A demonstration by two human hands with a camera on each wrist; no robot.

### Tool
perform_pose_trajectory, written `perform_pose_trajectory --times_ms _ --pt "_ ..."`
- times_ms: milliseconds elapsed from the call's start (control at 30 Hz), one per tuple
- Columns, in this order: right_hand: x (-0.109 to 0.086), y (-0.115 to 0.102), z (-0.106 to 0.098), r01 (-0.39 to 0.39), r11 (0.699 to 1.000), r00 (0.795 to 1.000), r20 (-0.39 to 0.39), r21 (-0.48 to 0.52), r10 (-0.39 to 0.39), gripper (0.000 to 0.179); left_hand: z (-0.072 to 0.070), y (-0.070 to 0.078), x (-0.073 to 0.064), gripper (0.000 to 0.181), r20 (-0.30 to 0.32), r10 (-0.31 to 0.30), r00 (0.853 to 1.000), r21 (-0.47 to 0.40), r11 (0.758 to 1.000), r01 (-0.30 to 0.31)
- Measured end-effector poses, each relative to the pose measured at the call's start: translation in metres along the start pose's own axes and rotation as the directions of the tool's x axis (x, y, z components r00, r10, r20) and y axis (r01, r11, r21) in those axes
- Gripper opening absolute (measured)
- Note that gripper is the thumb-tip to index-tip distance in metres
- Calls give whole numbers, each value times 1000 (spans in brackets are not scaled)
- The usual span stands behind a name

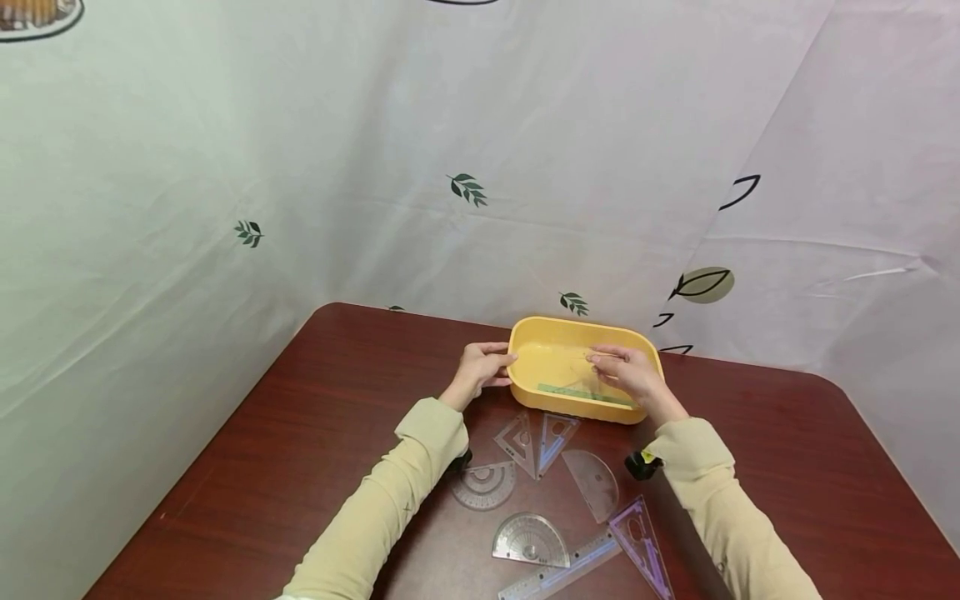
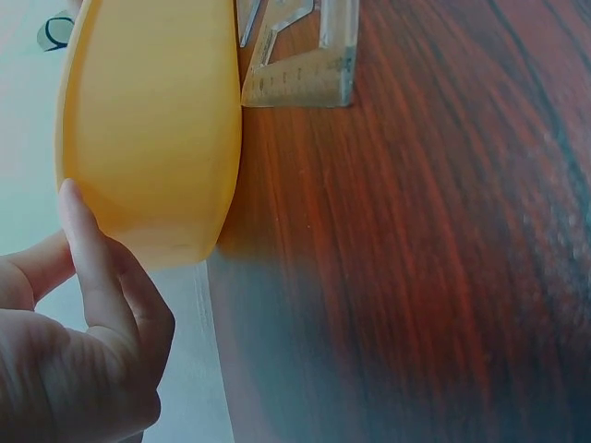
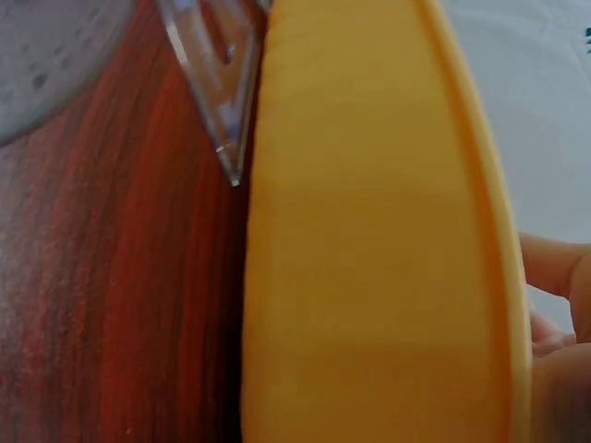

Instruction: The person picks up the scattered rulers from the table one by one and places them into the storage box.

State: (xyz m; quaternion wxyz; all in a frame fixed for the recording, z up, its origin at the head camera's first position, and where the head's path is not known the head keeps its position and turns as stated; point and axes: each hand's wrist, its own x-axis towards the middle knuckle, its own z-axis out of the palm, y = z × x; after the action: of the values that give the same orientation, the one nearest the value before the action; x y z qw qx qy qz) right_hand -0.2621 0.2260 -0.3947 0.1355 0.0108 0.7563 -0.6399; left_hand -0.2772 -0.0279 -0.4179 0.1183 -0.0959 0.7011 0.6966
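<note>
A yellow plastic tub (image 1: 585, 406) stands near the table's back edge, a green strip (image 1: 570, 392) lying along its inner front side. My left hand (image 1: 483, 367) grips the tub's left end, with the thumb at the rim; the left wrist view has a fingertip (image 2: 72, 198) on that rim. Over the right half of the tub my right hand (image 1: 630, 371) pinches a clear plastic piece (image 1: 579, 367), whose shape is too faint to tell. In the right wrist view the tub's wall hides most of the right hand (image 3: 563, 295).
Before the tub lie two clear set squares (image 1: 517, 443), three clear protractors (image 1: 483, 486), a clear ruler (image 1: 558, 573) and a purple-marked set square (image 1: 643, 550). The brown table (image 1: 300, 433) backs onto a pale printed curtain (image 1: 375, 250).
</note>
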Motion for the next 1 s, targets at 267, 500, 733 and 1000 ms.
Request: perform_pose_trajectory --times_ms 267,500,733,1000 --pt "2 7 1 -30 996 997 74 -80 36 48 1 0 -1 40 -3 -5 1000 0 1000 5" --pt "2 10 5 -24 987 992 115 -159 42 46 0 -1 -3 39 3 4 1000 -21 1000 -4" --pt "3 10 12 -45 945 998 36 -324 60 42 -1 -2 -2 40 4 -1 1000 -22 1000 1" --pt "6 15 14 -70 934 997 4 -350 77 43 0 -2 -2 39 -1 2 1000 -24 1000 -2"
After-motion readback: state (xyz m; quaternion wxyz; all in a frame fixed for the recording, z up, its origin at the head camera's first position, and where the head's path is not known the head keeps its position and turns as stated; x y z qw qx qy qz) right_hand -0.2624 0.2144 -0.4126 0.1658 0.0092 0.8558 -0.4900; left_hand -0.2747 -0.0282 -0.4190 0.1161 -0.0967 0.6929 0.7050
